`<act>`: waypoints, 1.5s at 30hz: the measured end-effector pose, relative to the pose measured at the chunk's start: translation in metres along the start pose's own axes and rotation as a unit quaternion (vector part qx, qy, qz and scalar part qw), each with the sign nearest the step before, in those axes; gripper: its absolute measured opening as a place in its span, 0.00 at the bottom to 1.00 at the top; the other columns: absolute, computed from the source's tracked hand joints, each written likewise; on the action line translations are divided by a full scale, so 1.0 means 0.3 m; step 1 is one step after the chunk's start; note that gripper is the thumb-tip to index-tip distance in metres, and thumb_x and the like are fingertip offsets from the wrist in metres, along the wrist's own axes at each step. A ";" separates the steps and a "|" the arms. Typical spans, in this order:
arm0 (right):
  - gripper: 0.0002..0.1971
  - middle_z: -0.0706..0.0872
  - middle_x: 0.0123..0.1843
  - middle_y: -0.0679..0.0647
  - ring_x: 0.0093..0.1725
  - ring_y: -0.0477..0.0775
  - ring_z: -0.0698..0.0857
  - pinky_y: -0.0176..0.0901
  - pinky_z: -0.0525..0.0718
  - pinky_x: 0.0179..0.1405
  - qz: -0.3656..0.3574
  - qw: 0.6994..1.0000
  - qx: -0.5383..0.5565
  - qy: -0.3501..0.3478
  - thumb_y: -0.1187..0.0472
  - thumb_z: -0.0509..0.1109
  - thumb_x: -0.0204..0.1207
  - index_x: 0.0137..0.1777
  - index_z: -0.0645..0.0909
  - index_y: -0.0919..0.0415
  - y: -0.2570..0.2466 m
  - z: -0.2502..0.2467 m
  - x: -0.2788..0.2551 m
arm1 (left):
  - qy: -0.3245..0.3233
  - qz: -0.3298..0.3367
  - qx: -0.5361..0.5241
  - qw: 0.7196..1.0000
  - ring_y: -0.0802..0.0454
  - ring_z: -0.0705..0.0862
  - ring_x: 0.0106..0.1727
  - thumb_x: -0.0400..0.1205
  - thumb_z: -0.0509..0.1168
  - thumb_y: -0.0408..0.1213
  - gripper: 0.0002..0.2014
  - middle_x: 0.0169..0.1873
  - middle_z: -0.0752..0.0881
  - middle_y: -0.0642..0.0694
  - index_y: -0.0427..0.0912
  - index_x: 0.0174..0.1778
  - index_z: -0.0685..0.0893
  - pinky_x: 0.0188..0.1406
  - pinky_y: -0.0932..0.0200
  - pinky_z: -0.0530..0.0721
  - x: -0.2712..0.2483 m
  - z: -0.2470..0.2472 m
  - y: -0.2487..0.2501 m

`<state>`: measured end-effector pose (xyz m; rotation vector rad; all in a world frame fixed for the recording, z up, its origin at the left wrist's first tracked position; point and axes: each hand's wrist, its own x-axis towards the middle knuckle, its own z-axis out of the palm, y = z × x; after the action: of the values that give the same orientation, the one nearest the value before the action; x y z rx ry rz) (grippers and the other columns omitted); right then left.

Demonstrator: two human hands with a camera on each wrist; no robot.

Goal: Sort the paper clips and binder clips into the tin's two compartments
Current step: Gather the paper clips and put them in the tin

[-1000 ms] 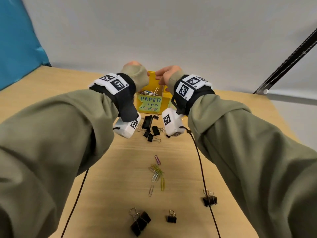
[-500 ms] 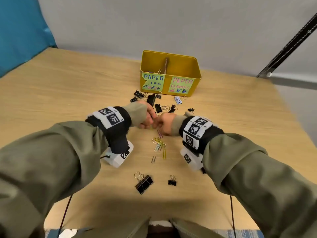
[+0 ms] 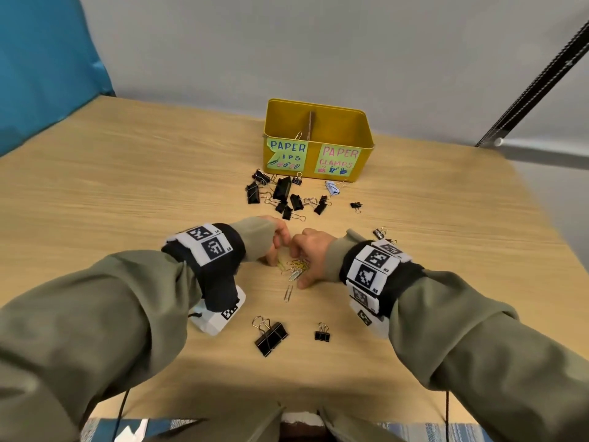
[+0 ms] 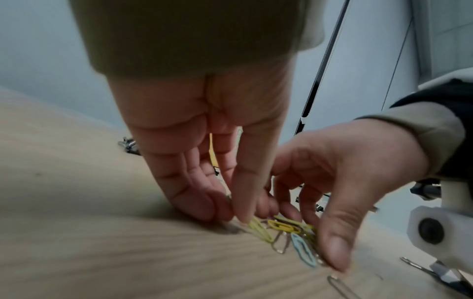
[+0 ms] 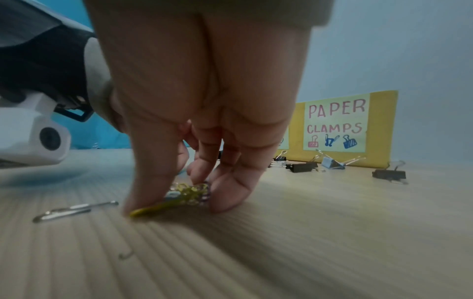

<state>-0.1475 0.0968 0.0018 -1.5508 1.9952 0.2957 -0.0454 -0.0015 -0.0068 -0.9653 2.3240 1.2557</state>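
A wooden table [image 3: 127,186] carries the yellow tin [image 3: 318,140] at its far side; nearer, the right hand [image 3: 310,252] pinches the heap of paper clips [image 3: 296,266] with thumb and fingers, the left hand [image 3: 277,237] nips one yellow clip [image 4: 259,230] beside them

Both forearms reach forward and meet mid-table. The left hand [image 3: 278,238] and right hand [image 3: 310,254] point fingers down, fingertips pinching together, knuckles nearly touching.
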 end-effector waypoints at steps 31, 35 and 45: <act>0.11 0.79 0.31 0.53 0.30 0.51 0.81 0.41 0.88 0.39 0.063 0.925 0.366 0.076 0.74 0.63 0.78 0.56 0.82 0.65 0.081 -0.042 0.073 | 0.044 -0.051 -0.022 0.997 0.50 0.83 0.37 0.81 0.64 0.29 0.07 0.38 0.83 0.41 0.33 0.52 0.83 0.36 0.61 0.84 0.045 -0.008 0.048; 0.13 0.78 0.31 0.58 0.19 0.46 0.80 0.34 0.82 0.19 0.086 0.839 0.534 0.061 0.76 0.57 0.80 0.39 0.78 0.64 0.082 -0.063 0.059 | 0.057 0.009 -0.194 0.979 0.56 0.81 0.22 0.78 0.66 0.24 0.10 0.30 0.81 0.41 0.40 0.35 0.77 0.26 0.67 0.84 0.032 -0.033 -0.010; 0.22 0.74 0.26 0.51 0.23 0.50 0.70 0.35 0.71 0.22 0.152 0.879 0.447 0.066 0.43 0.61 0.79 0.28 0.72 0.56 0.057 -0.063 0.074 | 0.061 0.022 -0.367 0.928 0.57 0.72 0.09 0.73 0.46 0.11 0.19 0.14 0.79 0.43 0.37 0.24 0.65 0.09 0.75 0.67 0.023 -0.032 -0.015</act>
<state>-0.1728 0.0742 0.0014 -0.6770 2.0154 -0.5716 -0.0469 -0.0141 -0.0079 -1.2301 1.9622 2.2152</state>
